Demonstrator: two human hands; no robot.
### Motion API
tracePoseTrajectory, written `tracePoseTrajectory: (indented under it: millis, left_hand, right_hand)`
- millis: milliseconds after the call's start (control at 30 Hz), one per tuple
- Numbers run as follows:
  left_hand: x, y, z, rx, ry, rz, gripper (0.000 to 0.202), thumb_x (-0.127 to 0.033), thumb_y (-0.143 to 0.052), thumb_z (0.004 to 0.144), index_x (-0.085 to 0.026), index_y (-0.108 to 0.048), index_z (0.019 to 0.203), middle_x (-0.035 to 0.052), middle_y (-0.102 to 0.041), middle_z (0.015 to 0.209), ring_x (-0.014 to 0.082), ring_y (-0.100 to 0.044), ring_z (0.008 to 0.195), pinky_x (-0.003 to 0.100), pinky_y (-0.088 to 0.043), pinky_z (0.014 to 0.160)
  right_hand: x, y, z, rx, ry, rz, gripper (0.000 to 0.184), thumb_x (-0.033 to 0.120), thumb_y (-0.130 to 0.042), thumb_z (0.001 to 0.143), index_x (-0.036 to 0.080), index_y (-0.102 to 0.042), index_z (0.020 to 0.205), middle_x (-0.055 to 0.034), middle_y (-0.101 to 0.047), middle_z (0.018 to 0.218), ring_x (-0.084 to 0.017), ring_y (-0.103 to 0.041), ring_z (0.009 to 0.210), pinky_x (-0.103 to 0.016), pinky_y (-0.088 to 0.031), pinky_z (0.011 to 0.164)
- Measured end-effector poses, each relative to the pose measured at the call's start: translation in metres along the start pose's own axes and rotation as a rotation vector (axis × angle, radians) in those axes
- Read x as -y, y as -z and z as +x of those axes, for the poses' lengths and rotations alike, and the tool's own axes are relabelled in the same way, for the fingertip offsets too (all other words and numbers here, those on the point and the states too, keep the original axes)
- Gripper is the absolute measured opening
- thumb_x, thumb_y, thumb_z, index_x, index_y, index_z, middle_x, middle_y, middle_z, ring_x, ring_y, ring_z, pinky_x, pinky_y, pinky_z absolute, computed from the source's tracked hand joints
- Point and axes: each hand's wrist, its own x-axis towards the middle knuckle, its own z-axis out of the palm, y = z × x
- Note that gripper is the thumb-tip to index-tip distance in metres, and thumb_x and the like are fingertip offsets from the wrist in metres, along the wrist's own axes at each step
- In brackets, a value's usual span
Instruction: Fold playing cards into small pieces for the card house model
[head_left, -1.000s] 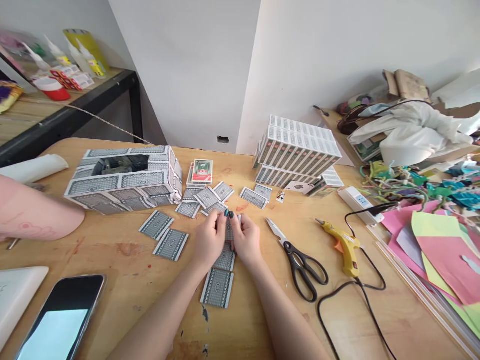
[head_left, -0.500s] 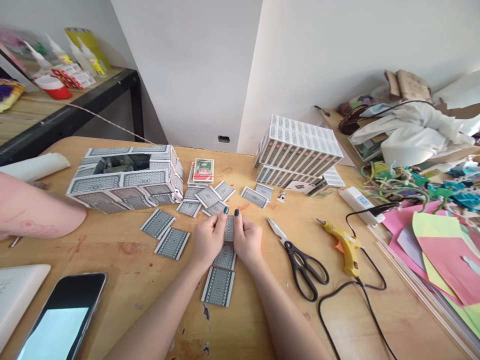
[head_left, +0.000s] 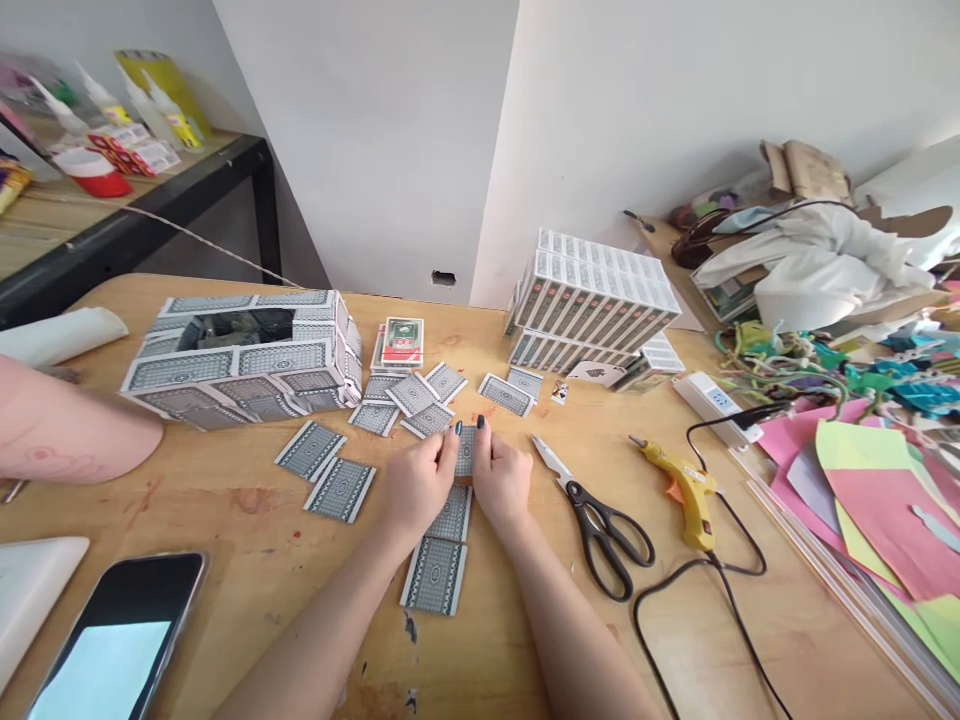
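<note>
A playing card (head_left: pixel 466 452) with a grey patterned back is held between my two hands above the table. My left hand (head_left: pixel 420 480) pinches its left edge, thumb on top. On the opposite edge, my right hand (head_left: pixel 504 480) grips it the same way; the fingers beneath are hidden. Below the hands lie two joined-looking grey pieces, the nearer one a card piece (head_left: pixel 435 577) with white side strips. To the left rest two similar card pieces (head_left: pixel 341 489). Beyond my hands several loose cards (head_left: pixel 412 394) overlap near a card box (head_left: pixel 403 341).
A card-covered box (head_left: pixel 247 360) with an open top stands at back left. Stacked card boxes (head_left: pixel 592 300) are at back right. Scissors (head_left: pixel 600 525), a yellow glue gun (head_left: pixel 686 490) with its cord, and a power strip (head_left: pixel 716 408) lie right. A phone (head_left: pixel 112 635) lies front left.
The card and both hands have shifted slightly right, with the hands a little further apart. The view has moved slightly; the other things on the table stay in place.
</note>
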Motion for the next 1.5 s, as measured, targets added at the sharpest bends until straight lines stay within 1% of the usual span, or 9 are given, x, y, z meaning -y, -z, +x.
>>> tracePoseTrajectory:
  millis: [333, 467, 633, 767, 933, 1100, 1200, 1333, 1500]
  left_hand:
    - [0.011, 0.002, 0.001, -0.066, -0.058, 0.238, 0.036, -0.040, -0.044, 0.085, -0.019, -0.051, 0.057, 0.0018, -0.055, 0.050, 0.0133, -0.049, 0.047, 0.025, -0.024, 0.047]
    - [0.012, 0.009, 0.006, -0.167, -0.175, 0.098, 0.018, -0.030, -0.045, 0.085, -0.018, -0.057, 0.080, 0.0060, -0.062, 0.076, 0.0191, -0.058, 0.077, 0.029, -0.042, 0.069]
    - [0.016, 0.004, 0.010, -0.066, -0.283, 0.077, 0.038, -0.028, -0.045, 0.085, -0.018, -0.048, 0.122, 0.0111, -0.052, 0.126, 0.0281, -0.039, 0.123, 0.046, -0.033, 0.099]
    - [0.016, 0.001, 0.007, 0.033, -0.302, 0.074, 0.039, -0.028, -0.044, 0.086, -0.019, -0.047, 0.124, 0.0090, -0.054, 0.126, 0.0274, -0.042, 0.122, 0.049, -0.032, 0.100]
    - [0.013, 0.003, 0.001, -0.048, -0.330, -0.030, 0.027, -0.020, -0.043, 0.086, -0.020, -0.060, 0.107, 0.0045, -0.067, 0.103, 0.0199, -0.056, 0.103, 0.042, -0.036, 0.099]
    - [0.017, 0.005, 0.003, -0.129, -0.311, -0.033, 0.029, -0.023, -0.046, 0.084, -0.018, -0.060, 0.109, 0.0082, -0.062, 0.114, 0.0223, -0.050, 0.113, 0.042, -0.034, 0.103]
    - [0.020, 0.003, 0.006, -0.037, -0.277, 0.033, 0.041, -0.031, -0.050, 0.082, -0.018, -0.053, 0.120, 0.0115, -0.051, 0.129, 0.0288, -0.041, 0.123, 0.050, -0.032, 0.103]
    - [0.024, -0.004, 0.003, 0.113, -0.373, 0.010, 0.036, -0.030, -0.048, 0.084, -0.021, -0.056, 0.118, 0.0082, -0.052, 0.129, 0.0265, -0.042, 0.123, 0.049, -0.032, 0.104]
    - [0.026, -0.007, -0.002, 0.063, -0.382, -0.088, 0.029, -0.021, -0.042, 0.086, -0.024, -0.061, 0.108, 0.0032, -0.061, 0.118, 0.0195, -0.051, 0.114, 0.038, -0.041, 0.099]
  right_hand:
    - [-0.004, -0.002, 0.003, 0.031, 0.045, -0.256, 0.046, 0.042, -0.038, 0.087, 0.018, -0.057, 0.053, -0.0016, -0.055, 0.043, -0.012, -0.048, 0.038, -0.023, -0.020, 0.043]
    - [-0.003, -0.002, 0.000, 0.034, 0.029, -0.224, 0.027, 0.039, -0.047, 0.082, 0.020, -0.067, 0.081, -0.0001, -0.060, 0.047, -0.014, -0.053, 0.042, -0.022, -0.026, 0.045]
    - [-0.004, 0.003, 0.002, -0.032, 0.022, -0.141, 0.028, 0.032, -0.043, 0.084, 0.019, -0.067, 0.090, 0.0008, -0.058, 0.049, -0.013, -0.052, 0.044, -0.023, -0.034, 0.050]
    - [-0.011, 0.016, 0.024, -0.034, 0.034, -0.146, 0.024, 0.022, -0.045, 0.081, 0.018, -0.065, 0.093, -0.0046, -0.066, 0.072, -0.018, -0.058, 0.070, -0.027, -0.041, 0.066]
    - [-0.021, 0.027, 0.061, 0.168, 0.117, -0.309, 0.025, 0.015, -0.050, 0.078, 0.018, -0.063, 0.099, -0.0074, -0.066, 0.101, -0.022, -0.053, 0.100, -0.029, -0.039, 0.082]
    - [-0.021, 0.030, 0.079, 0.333, 0.207, -0.583, 0.021, 0.016, -0.048, 0.081, 0.016, -0.061, 0.097, -0.0097, -0.067, 0.094, -0.022, -0.058, 0.089, -0.030, -0.038, 0.078]
    - [-0.022, 0.033, 0.083, 0.349, 0.291, -0.677, 0.019, 0.017, -0.047, 0.083, 0.015, -0.061, 0.095, -0.0122, -0.066, 0.092, -0.025, -0.057, 0.089, -0.031, -0.037, 0.075]
    - [-0.033, 0.037, 0.082, 0.304, 0.310, -0.594, 0.022, 0.017, -0.046, 0.084, 0.019, -0.062, 0.099, -0.0084, -0.067, 0.094, -0.022, -0.056, 0.092, -0.029, -0.037, 0.076]
    - [-0.043, 0.039, 0.076, 0.287, 0.248, -0.444, 0.022, 0.018, -0.047, 0.084, 0.023, -0.065, 0.097, -0.0057, -0.067, 0.098, -0.021, -0.055, 0.096, -0.028, -0.041, 0.075]
